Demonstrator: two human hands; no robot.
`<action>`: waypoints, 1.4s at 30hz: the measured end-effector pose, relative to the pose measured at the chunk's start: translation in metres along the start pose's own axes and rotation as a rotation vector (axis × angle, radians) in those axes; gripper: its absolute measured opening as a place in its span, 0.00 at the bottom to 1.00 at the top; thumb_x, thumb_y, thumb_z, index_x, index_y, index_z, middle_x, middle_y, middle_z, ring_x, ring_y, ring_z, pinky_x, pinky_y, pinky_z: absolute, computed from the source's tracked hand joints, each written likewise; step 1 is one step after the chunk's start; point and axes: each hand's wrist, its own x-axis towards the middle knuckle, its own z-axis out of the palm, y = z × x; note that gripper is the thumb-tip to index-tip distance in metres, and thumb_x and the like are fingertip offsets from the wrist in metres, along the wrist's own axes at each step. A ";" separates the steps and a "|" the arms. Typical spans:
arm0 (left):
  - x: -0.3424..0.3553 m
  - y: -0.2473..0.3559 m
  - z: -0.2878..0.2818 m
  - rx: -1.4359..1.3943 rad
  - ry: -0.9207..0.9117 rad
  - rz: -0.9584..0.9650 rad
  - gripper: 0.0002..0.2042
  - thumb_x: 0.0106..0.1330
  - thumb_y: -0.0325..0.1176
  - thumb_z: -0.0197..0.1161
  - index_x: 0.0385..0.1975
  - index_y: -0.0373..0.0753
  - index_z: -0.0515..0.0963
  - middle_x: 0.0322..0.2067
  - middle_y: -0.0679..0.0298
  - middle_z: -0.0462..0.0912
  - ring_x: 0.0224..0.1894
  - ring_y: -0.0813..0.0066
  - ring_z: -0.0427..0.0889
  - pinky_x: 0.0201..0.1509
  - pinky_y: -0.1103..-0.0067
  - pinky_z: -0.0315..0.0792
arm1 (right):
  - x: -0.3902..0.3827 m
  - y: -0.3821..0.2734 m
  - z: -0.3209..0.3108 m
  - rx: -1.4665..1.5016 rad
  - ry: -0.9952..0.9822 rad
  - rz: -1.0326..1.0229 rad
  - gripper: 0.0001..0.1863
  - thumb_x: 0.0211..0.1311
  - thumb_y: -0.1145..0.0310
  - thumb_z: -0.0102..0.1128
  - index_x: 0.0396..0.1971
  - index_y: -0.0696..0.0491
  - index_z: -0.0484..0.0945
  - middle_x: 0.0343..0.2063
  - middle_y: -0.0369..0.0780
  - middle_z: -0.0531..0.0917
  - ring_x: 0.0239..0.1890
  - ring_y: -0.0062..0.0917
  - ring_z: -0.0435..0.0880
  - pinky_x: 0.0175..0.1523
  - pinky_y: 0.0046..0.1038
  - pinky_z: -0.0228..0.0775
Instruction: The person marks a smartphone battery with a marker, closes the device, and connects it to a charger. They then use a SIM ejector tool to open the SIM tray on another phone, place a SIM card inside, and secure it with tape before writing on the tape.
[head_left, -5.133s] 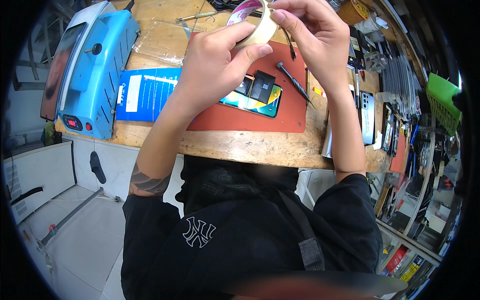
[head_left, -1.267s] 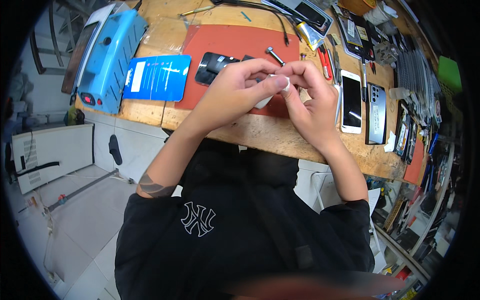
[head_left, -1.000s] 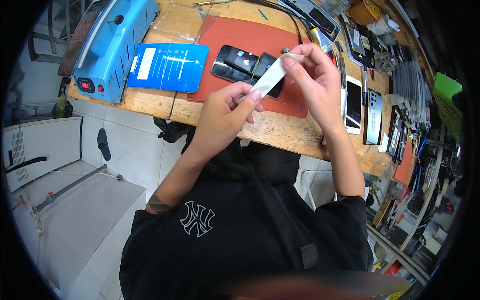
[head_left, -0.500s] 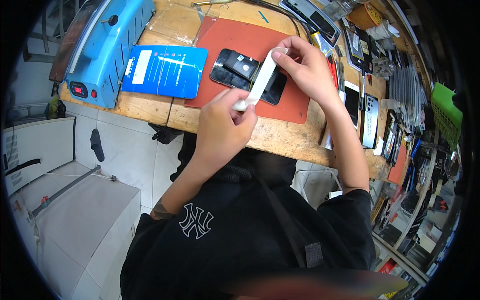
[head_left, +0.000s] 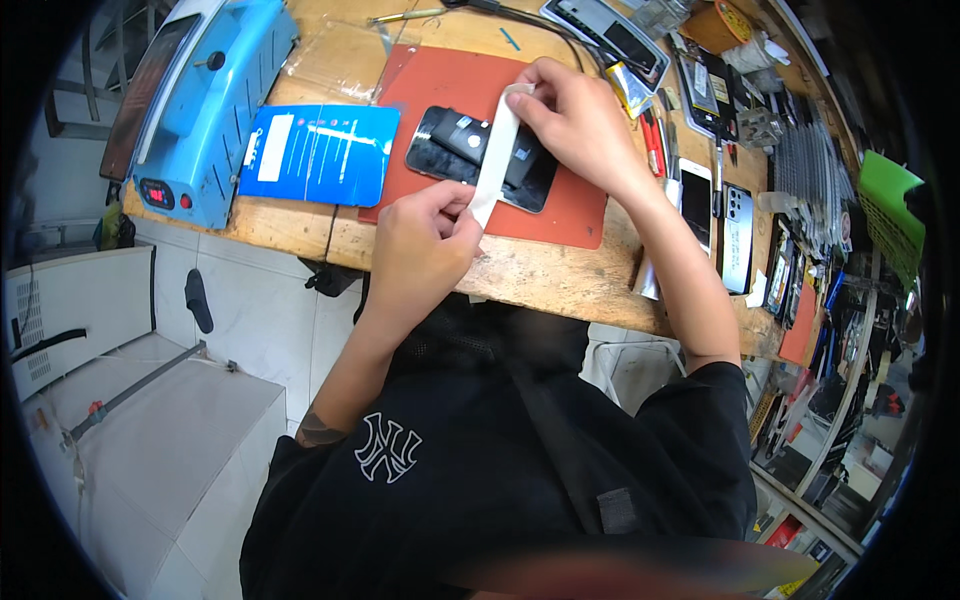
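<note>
A strip of whitish tape [head_left: 497, 152] is stretched between my two hands. My left hand [head_left: 425, 245] pinches its near end, over the front edge of the mat. At the far end, my right hand [head_left: 575, 115] pinches it between thumb and fingers. Under the strip a black smartphone [head_left: 430, 152] lies on a red-brown mat [head_left: 565, 222], with a smaller flat black piece [head_left: 466, 135] resting on it. The tape crosses over both and hides part of them; whether it touches them I cannot tell.
Left of the mat lie a blue printed packet [head_left: 320, 155] and a blue machine with a display [head_left: 215, 110]. To the right are a white phone [head_left: 695, 205], a grey phone back [head_left: 738, 235], and red-handled tools [head_left: 652, 145]. A green basket [head_left: 890, 215] hangs at far right.
Both hands have shifted slightly left in the picture with the tape, whose strip now stands steeper across the phone. The whole bench view has also shifted a little.
</note>
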 end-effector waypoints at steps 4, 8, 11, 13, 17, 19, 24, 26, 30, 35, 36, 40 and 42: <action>0.001 0.006 0.001 -0.082 0.019 -0.038 0.08 0.68 0.22 0.64 0.44 0.26 0.81 0.29 0.58 0.88 0.29 0.76 0.89 0.33 0.82 0.81 | 0.006 0.001 0.004 -0.029 -0.032 -0.020 0.12 0.66 0.64 0.64 0.39 0.59 0.83 0.27 0.47 0.88 0.33 0.42 0.89 0.43 0.40 0.78; -0.001 0.008 0.001 -0.133 0.049 -0.051 0.07 0.67 0.23 0.66 0.42 0.30 0.79 0.27 0.59 0.88 0.29 0.76 0.90 0.33 0.82 0.80 | 0.008 0.000 0.006 -0.133 -0.058 -0.020 0.13 0.67 0.62 0.63 0.40 0.58 0.83 0.29 0.49 0.88 0.36 0.46 0.88 0.46 0.44 0.78; -0.003 0.008 0.000 -0.149 0.029 -0.006 0.06 0.68 0.22 0.65 0.41 0.30 0.77 0.26 0.60 0.87 0.29 0.78 0.89 0.33 0.83 0.80 | 0.008 -0.003 0.005 -0.158 -0.067 -0.011 0.14 0.68 0.62 0.62 0.41 0.59 0.83 0.31 0.51 0.88 0.39 0.48 0.88 0.48 0.46 0.78; -0.004 0.008 -0.002 -0.144 0.018 0.028 0.06 0.68 0.23 0.65 0.41 0.30 0.77 0.26 0.61 0.86 0.28 0.79 0.88 0.33 0.83 0.79 | 0.009 -0.005 0.004 -0.173 -0.071 -0.008 0.15 0.69 0.62 0.62 0.42 0.60 0.82 0.33 0.52 0.88 0.40 0.48 0.88 0.48 0.46 0.78; -0.003 0.008 -0.007 -0.112 0.020 0.019 0.07 0.68 0.23 0.65 0.42 0.31 0.79 0.25 0.63 0.85 0.26 0.82 0.86 0.31 0.83 0.77 | 0.010 -0.008 0.004 -0.202 -0.089 0.013 0.16 0.69 0.63 0.60 0.44 0.61 0.81 0.34 0.52 0.88 0.42 0.48 0.88 0.49 0.47 0.78; -0.001 0.007 -0.008 -0.072 0.028 0.012 0.07 0.67 0.24 0.67 0.42 0.31 0.80 0.23 0.64 0.85 0.24 0.82 0.85 0.30 0.82 0.76 | 0.009 -0.009 0.006 -0.214 -0.088 0.017 0.16 0.70 0.62 0.60 0.44 0.61 0.80 0.35 0.51 0.89 0.42 0.48 0.88 0.49 0.47 0.78; 0.000 0.004 -0.001 0.090 0.112 0.053 0.06 0.64 0.25 0.69 0.39 0.33 0.83 0.19 0.64 0.83 0.20 0.79 0.83 0.29 0.79 0.74 | 0.010 -0.008 0.013 -0.256 -0.077 0.008 0.15 0.69 0.62 0.61 0.42 0.61 0.81 0.34 0.50 0.89 0.42 0.48 0.88 0.49 0.47 0.79; -0.002 0.003 0.002 0.155 0.134 0.097 0.06 0.63 0.25 0.70 0.37 0.34 0.83 0.19 0.63 0.83 0.20 0.74 0.83 0.29 0.77 0.74 | 0.012 -0.006 0.016 -0.304 -0.055 -0.033 0.13 0.69 0.61 0.62 0.41 0.57 0.83 0.30 0.47 0.88 0.37 0.45 0.88 0.45 0.44 0.78; -0.001 0.003 0.005 0.309 0.186 0.173 0.04 0.62 0.26 0.70 0.34 0.36 0.82 0.18 0.62 0.81 0.22 0.63 0.83 0.29 0.70 0.74 | 0.014 -0.005 0.019 -0.406 -0.075 -0.040 0.13 0.68 0.60 0.62 0.40 0.54 0.84 0.28 0.45 0.88 0.35 0.43 0.89 0.43 0.43 0.77; 0.003 0.004 0.003 0.481 0.189 0.136 0.03 0.62 0.32 0.69 0.31 0.42 0.83 0.18 0.64 0.82 0.23 0.58 0.84 0.30 0.64 0.74 | 0.013 -0.006 0.021 -0.421 -0.058 -0.005 0.14 0.69 0.59 0.62 0.39 0.57 0.84 0.27 0.48 0.87 0.36 0.45 0.88 0.43 0.43 0.77; 0.003 0.005 0.002 0.494 0.180 0.118 0.03 0.62 0.33 0.69 0.31 0.43 0.83 0.18 0.64 0.82 0.24 0.58 0.84 0.30 0.64 0.73 | 0.013 -0.006 0.020 -0.403 -0.051 -0.003 0.15 0.69 0.59 0.62 0.39 0.57 0.84 0.27 0.49 0.87 0.35 0.45 0.88 0.43 0.43 0.77; 0.003 0.004 0.002 0.550 0.203 0.143 0.03 0.62 0.34 0.69 0.30 0.45 0.84 0.19 0.64 0.83 0.25 0.58 0.85 0.30 0.64 0.74 | 0.020 0.000 0.012 -0.281 -0.138 0.007 0.16 0.67 0.60 0.64 0.40 0.60 0.85 0.26 0.47 0.87 0.32 0.36 0.88 0.41 0.37 0.77; 0.004 0.003 0.003 0.598 0.226 0.176 0.03 0.62 0.34 0.70 0.30 0.45 0.84 0.20 0.64 0.84 0.25 0.58 0.86 0.30 0.63 0.75 | 0.026 0.003 0.007 -0.174 -0.228 0.066 0.17 0.63 0.59 0.66 0.38 0.61 0.86 0.29 0.51 0.87 0.36 0.43 0.88 0.45 0.40 0.78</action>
